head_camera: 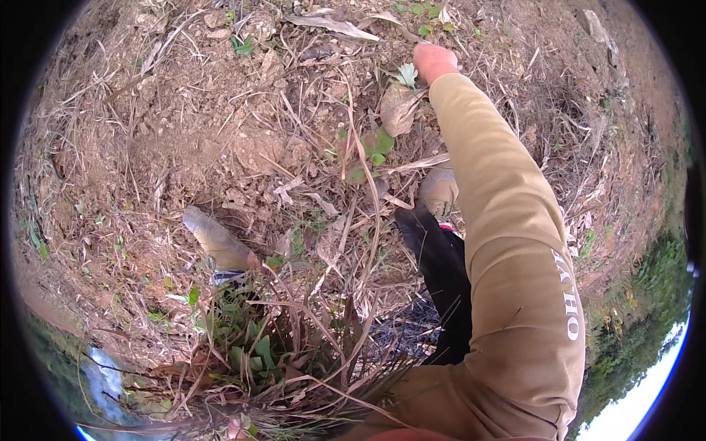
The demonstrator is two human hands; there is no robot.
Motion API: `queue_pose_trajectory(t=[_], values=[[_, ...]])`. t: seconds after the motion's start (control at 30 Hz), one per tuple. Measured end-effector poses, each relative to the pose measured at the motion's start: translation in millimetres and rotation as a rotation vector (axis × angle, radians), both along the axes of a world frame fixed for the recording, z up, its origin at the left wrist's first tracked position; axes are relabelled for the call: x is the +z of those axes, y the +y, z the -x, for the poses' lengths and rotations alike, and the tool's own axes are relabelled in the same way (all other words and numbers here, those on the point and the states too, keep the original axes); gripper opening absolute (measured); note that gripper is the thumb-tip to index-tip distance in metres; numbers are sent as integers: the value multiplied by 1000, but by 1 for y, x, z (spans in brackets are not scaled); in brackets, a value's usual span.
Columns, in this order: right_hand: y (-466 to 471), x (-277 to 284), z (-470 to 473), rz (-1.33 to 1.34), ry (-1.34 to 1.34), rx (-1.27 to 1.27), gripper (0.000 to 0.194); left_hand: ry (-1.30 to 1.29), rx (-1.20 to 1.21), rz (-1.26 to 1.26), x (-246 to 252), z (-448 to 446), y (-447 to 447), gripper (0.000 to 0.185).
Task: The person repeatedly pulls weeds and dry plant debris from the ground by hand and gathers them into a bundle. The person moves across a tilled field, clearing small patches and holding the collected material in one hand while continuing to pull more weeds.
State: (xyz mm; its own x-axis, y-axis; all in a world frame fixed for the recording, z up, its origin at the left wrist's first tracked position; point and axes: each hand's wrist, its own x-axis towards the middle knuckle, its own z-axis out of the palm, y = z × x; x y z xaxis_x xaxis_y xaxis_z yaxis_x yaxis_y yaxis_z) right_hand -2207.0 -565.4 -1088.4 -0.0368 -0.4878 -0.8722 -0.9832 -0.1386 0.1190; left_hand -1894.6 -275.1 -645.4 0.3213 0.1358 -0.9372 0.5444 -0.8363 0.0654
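My right hand point(436, 62) is stretched far out to the upper right and closed at ground level. A dry, curled leaf blade point(394, 21) runs into the fist, and a pale green lobed leaf point(407, 75) sits beside it. Close to my body is a large bundle of pulled weeds and dry grass point(265, 353), green leaves mixed with brown blades. Only a small pink patch of my left hand point(237, 428) shows at the bottom edge, closed against this bundle; the rest is hidden behind the stems.
Rough brown soil point(182, 127) with clods and dry straw slopes around me. A stone point(398, 110) lies just below my right hand, near a low green plant point(379, 144). My left shoe point(218, 237) and right shoe point(439, 190) stand apart. Trees point(634, 325) edge the lower right.
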Motion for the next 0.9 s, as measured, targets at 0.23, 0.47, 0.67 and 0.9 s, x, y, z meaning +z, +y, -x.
queue_pose_trajectory(t=[0.23, 0.47, 0.67, 0.9], values=[[11, -2, 27, 3, -191, -44, 26, 13, -43, -18, -1, 4, -3, 42], [68, 51, 42, 102, -535, -139, 29, 28, -81, -32, -2, 3, -5, 45], [161, 195, 116, 7, -532, -467, 20, 71, -137, 47, 13, 1, -2, 48], [217, 358, 226, -376, 382, -349, 24, 186, -249, 217, 13, 2, 11, 53]])
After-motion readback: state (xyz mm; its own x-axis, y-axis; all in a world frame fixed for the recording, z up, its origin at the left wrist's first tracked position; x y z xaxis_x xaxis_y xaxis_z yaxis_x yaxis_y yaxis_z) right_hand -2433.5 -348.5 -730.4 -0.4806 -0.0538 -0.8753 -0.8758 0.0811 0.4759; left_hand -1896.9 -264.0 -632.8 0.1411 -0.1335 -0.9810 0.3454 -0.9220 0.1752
